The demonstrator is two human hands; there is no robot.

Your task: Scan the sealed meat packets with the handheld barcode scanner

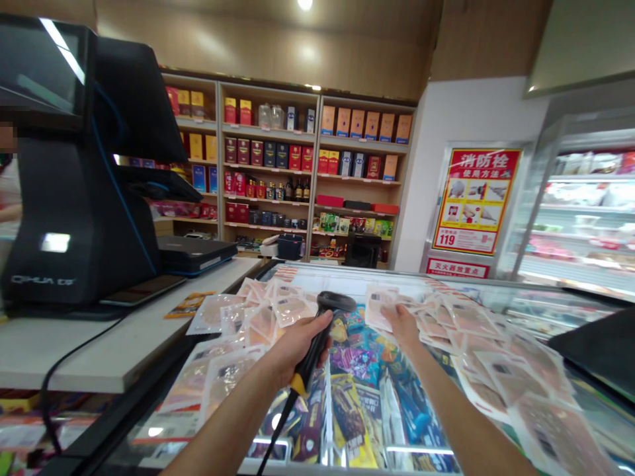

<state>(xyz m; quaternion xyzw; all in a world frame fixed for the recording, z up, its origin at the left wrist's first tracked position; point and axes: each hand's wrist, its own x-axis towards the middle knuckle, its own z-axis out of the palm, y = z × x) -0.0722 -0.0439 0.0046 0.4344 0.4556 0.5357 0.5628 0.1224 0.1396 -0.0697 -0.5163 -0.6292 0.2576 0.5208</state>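
My left hand (294, 349) is closed round the handle of a black and yellow barcode scanner (315, 334), its head tilted up and a cord running down from it. Pinched in my right hand (401, 324) is a flat clear packet (380, 304) with a printed label. It is held over the glass top of a freezer. Many similar flat packets (270, 317) lie overlapping on the glass to the left. Another spread of them (501, 363) covers the right side. Colourful ice-cream wrappers (354, 396) show through the glass between my forearms.
A black checkout terminal (74, 198) stands on the white counter (99, 350) at left, with a phone (143, 291) near its base. Behind are shelves (268, 158) of boxes and bottles. A black object (600, 344) sits at the right edge. Part of a person (10, 192) shows at far left.
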